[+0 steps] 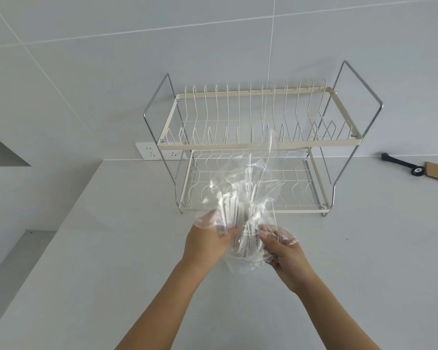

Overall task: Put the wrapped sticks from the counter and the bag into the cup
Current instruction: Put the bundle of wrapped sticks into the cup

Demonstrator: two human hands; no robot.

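grip: both hands on bag | behind: dish rack

Counter with dish rack

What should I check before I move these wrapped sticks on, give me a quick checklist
1. Left hand grips the clear bag: ok.
2. Right hand grips the bag: ok.
3. Wrapped sticks bundled upright between both hands: ok.
4. Cup in sight and upright: cannot tell, the plastic hides it.
5. Loose sticks left on the counter: none visible, ok.
6. Dish rack behind stands apart from the bag: cannot tell.
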